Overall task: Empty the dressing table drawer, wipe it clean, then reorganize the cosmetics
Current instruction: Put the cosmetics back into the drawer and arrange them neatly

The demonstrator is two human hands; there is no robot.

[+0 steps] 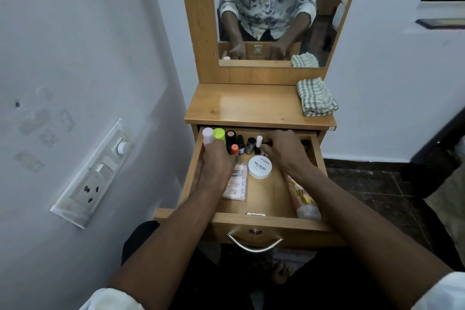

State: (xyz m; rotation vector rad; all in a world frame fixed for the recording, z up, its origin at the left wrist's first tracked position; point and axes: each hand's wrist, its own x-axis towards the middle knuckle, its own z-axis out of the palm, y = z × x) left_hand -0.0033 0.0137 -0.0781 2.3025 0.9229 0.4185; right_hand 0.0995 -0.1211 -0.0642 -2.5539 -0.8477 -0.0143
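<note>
In the open wooden drawer (264, 221), a pair of tall bottles (219, 134), white-capped and lime-green-capped, was gripped at the back left by the left hand (216, 161). Small dark nail-polish bottles (251, 145) were reached by the right hand (284, 151), whose grip, perhaps a pinch, could not be told.

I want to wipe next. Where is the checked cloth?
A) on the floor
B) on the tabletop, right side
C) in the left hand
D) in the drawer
B: the cloth lies folded on the right end of the tabletop, above the open drawer.
</note>
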